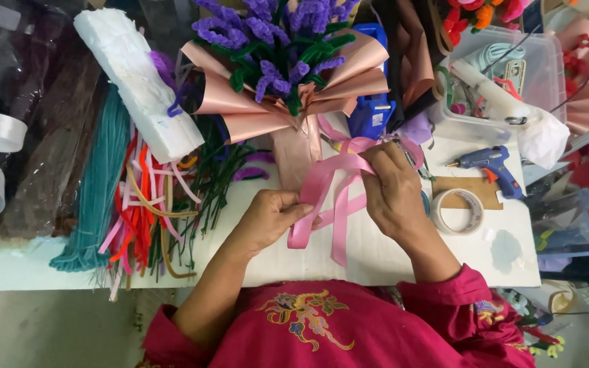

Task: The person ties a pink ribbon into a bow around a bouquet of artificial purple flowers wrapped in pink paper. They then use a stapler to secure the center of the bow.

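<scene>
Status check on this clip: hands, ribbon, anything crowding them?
Left hand pinching glossy pink satin ribbon. Right hand gripping it near purple pipe-cleaner bouquet in rose-gold wrap. Clear tape roll close beside right hand.

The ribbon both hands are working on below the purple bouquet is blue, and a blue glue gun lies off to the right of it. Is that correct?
Not quite: the ribbon is pink, not blue. The head view shows the left hand and right hand on it below the purple bouquet, with the blue glue gun off to the right.
</scene>
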